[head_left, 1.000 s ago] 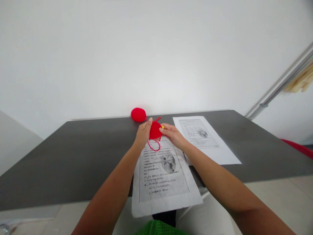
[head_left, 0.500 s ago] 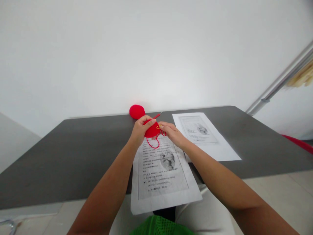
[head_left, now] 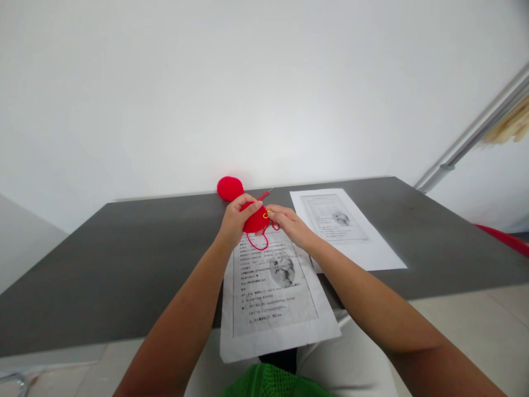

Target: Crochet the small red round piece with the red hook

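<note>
My left hand (head_left: 235, 220) is closed around a small red crocheted piece (head_left: 255, 221), held just above the table. A red crochet hook (head_left: 264, 194) sticks out past it toward the wall. My right hand (head_left: 288, 221) pinches the right edge of the piece, where a small yellow ring marker (head_left: 265, 215) sits. A loop of red yarn (head_left: 257, 242) hangs from the piece onto a printed sheet (head_left: 273, 298). A red ball of yarn (head_left: 230, 188) lies on the table just behind my hands, near the wall.
The dark grey table (head_left: 124, 259) stands against a white wall. A second printed sheet (head_left: 345, 229) lies to the right. A metal pole (head_left: 471, 138) leans at the far right. Something green (head_left: 268, 386) rests in my lap.
My left hand has turned the red piece and closed over its top, and the hook now shows behind it. My right fingers moved in on the yellow marker. The yarn loop shifted slightly.
</note>
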`<state>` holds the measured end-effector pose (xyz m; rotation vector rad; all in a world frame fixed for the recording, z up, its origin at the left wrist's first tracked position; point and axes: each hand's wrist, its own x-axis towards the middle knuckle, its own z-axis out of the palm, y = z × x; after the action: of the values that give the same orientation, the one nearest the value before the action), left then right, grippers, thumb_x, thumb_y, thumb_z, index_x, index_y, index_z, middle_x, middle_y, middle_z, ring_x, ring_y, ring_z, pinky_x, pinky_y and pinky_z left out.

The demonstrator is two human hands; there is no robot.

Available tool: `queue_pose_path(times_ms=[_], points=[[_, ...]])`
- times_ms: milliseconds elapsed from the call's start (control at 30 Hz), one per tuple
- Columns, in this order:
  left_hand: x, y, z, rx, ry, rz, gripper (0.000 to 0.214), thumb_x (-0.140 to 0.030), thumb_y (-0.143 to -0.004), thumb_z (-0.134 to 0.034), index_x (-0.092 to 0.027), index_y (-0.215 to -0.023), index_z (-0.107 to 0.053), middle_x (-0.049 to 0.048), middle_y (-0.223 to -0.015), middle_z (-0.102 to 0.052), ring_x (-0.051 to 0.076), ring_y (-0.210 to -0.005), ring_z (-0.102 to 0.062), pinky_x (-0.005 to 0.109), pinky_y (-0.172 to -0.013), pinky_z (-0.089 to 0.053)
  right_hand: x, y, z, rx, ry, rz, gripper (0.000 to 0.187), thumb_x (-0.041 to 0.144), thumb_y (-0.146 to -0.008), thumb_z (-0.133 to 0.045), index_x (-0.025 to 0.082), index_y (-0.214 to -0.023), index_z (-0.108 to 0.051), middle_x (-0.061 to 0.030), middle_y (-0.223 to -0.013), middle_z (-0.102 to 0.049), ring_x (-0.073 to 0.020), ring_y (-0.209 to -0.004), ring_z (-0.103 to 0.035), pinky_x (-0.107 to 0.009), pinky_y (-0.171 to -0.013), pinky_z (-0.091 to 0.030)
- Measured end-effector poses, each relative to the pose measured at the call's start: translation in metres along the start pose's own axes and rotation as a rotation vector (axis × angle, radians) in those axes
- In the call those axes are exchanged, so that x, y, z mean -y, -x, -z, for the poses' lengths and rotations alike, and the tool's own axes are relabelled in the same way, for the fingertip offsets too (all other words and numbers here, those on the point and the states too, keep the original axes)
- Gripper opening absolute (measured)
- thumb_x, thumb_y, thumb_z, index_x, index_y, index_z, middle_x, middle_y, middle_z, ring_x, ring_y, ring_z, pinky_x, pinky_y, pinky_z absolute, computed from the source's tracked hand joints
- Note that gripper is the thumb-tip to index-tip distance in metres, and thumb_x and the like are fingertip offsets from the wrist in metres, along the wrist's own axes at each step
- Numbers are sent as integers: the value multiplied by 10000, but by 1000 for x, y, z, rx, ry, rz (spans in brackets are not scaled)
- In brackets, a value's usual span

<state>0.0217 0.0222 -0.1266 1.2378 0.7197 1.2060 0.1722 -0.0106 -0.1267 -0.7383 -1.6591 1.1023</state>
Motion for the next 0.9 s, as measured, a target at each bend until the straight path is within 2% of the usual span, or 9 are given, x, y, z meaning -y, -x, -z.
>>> queue_pose_path(times_ms=[267, 900], points=[[0, 0, 0, -16, -9, -20, 268, -351, -650, -760, -166, -681, -568, -58, -564, -553, 62, -483, -491, 173, -477, -382, 2, 0, -1, -12, 19, -11, 192, 273, -841, -419, 185, -691, -501, 20, -650, -499, -118, -649, -492, -242, -663, -386], [0, 0, 0, -31, -135, -96, 256, -371, -664, -740, -170, -679, -582, -51, -580, -550, 70, -503, -473, 188, -500, -369, 2, 0, -1, -36, 33, -8, 179, 239, -839, -411, 187, -703, -514, 15, -678, -524, -130, -683, -502, -255, -708, -398]])
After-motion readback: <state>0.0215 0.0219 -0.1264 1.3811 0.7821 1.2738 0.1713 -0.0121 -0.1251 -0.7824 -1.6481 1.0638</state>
